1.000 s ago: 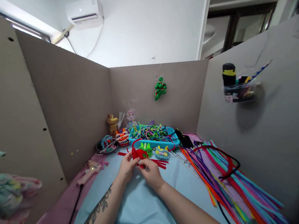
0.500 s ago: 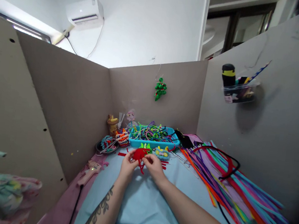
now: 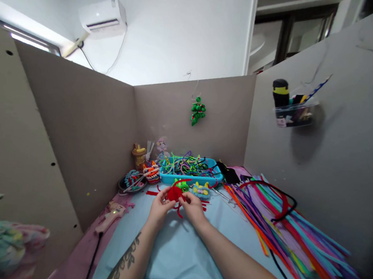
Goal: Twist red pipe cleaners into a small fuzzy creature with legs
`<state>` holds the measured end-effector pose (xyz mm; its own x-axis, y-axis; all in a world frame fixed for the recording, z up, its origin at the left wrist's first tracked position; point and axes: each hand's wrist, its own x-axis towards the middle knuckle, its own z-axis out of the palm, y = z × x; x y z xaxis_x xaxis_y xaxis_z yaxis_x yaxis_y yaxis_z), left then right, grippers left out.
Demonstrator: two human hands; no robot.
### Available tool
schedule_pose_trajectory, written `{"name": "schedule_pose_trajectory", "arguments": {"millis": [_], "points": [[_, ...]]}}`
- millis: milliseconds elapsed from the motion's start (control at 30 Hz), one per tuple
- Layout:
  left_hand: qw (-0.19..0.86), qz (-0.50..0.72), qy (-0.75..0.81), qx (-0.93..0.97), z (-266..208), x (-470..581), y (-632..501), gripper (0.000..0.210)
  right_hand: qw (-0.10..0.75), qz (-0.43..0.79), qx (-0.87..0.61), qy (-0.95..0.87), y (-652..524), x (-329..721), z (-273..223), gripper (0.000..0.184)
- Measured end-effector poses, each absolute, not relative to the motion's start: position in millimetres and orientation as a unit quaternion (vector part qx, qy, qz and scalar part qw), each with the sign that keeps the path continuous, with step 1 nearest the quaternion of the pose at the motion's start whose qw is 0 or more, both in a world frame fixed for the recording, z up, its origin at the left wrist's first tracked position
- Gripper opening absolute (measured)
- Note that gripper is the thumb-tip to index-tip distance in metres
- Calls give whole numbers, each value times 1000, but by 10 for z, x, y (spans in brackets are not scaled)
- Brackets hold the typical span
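Between my hands is a red pipe-cleaner piece (image 3: 174, 194), a fuzzy bundle with loose strands curling out above and below. My left hand (image 3: 160, 206) is closed on its left side, thumb toward me. At its right side my right hand (image 3: 192, 206) pinches the red strands. Just behind it sits a green pipe-cleaner figure (image 3: 181, 185) with a round eye, partly hidden. A blue and yellow pipe-cleaner figure (image 3: 200, 190) lies to the right of that. Short red strips (image 3: 152, 193) rest on the blue cloth at both sides of my hands.
Behind stands a blue tray (image 3: 191, 181) of tangled pipe cleaners. Long coloured pipe cleaners (image 3: 284, 225) spread across the right side, with scissors (image 3: 225, 196) nearby. On the left are a dark bowl (image 3: 130, 190), an orange-white woven piece (image 3: 151, 172) and a pink glue gun (image 3: 110, 220).
A red strand now arcs up above the bundle, and the lower strand ends have shifted to the right. Both hands keep their hold; the view has turned slightly.
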<state>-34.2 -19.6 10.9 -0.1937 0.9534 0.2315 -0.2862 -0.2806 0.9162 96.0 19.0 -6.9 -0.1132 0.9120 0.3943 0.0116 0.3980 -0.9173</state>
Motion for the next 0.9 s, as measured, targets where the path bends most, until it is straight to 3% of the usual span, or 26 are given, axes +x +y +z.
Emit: {"name": "schedule_pose_trajectory", "arguments": {"millis": [167, 467, 733, 900], "points": [[476, 676, 386, 409, 124, -341, -206, 65, 566, 320, -368, -664, 170, 976, -33, 15], [522, 637, 432, 369, 284, -314, -345, 52, 543, 297, -379, -688, 188, 1021, 30, 14], [553, 633, 427, 333, 227, -345, -296, 52, 532, 319, -375, -689, 51, 1001, 86, 8], [557, 632, 432, 322, 223, -350, -298, 50, 533, 233, -375, -722, 27, 1012, 107, 6]]}}
